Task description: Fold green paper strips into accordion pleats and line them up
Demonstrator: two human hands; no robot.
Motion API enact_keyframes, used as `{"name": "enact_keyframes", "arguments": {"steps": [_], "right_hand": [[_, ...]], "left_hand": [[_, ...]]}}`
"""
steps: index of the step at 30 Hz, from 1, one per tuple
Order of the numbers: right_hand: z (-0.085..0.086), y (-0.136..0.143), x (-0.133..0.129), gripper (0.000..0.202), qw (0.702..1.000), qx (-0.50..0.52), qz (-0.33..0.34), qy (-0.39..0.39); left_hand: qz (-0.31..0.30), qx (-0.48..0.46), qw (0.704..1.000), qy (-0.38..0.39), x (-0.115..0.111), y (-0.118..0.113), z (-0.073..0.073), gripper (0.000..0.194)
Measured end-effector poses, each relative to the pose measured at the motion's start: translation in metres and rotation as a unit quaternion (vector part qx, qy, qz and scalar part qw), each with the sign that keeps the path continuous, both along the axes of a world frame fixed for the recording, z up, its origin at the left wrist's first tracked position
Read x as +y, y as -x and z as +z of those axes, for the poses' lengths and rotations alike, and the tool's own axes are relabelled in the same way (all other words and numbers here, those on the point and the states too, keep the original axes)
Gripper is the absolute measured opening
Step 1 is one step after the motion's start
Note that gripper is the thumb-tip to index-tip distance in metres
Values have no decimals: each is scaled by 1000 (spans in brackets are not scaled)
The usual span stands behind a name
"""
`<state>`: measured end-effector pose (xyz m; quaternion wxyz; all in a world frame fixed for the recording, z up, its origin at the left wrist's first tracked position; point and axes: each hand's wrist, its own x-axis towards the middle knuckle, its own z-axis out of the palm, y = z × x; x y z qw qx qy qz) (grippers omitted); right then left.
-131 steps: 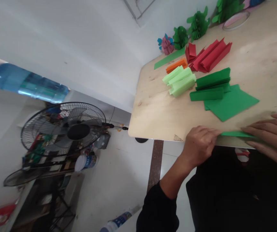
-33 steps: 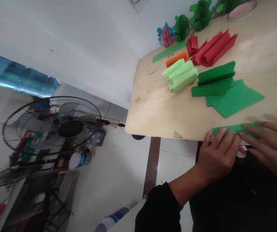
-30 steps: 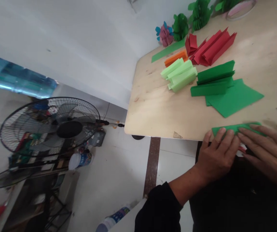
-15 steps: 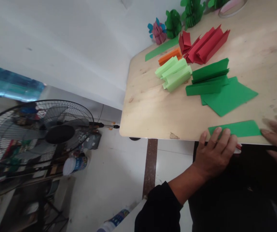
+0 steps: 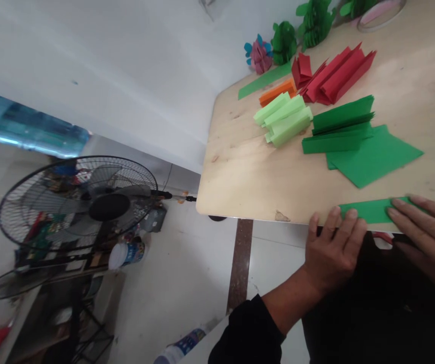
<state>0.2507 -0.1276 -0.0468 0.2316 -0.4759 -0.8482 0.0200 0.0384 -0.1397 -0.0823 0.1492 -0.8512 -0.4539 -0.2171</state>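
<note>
The table (image 5: 248, 172) is pale wood, smooth and matt, chipped at its near edge. The green strip (image 5: 365, 211) and folded stacks (image 5: 339, 68) are matt paper. The fan (image 5: 77, 202) has a dark wire-metal guard. The floor (image 5: 187, 283) is glossy tile.

White wall (image 5: 126, 55) — filling the upper left of the frame, lying evenly lit, a grey window-frame corner (image 5: 212, 6) showing at the top edge. Pale wooden table (image 5: 240, 167) — occupying the right half, its rounded corner pointing toward the centre, a chipped spot sitting on its near edge. Glossy pale tiled floor (image 5: 187, 283) — running along the lower centre, a dark brown strip (image 5: 242, 263) crossing it. Black standing fan (image 5: 77, 202) — facing the camera at left, a cluttered dark shelf (image 5: 61, 293) standing behind it. Blue water bottle (image 5: 28, 131) — lying blurred at the left edge.
</note>
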Motion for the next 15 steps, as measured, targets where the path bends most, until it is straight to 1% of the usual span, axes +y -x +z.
{"name": "enact_keyframes", "arguments": {"steps": [4, 8, 11, 13, 15], "right_hand": [[1, 3, -2, 59, 1000, 13, -8, -15], [0, 7, -4, 57, 999, 43, -22, -20], [-1, 8, -5, 59, 998, 46, -34, -3], [-3, 8, -5, 62, 999, 35, -34, -1], [-6, 6, -3, 63, 998, 37, -42, -8]], "left_hand": [[15, -14, 999, 31, -7, 13, 2, 44], [20, -43, 996, 74, -10, 15, 11, 49], [18, -49, 997, 56, -1, 9, 18, 53], [4, -24, 999, 43, 8, 4, 21, 53], [-9, -2, 999, 36, 16, 0, 22, 49]]}}
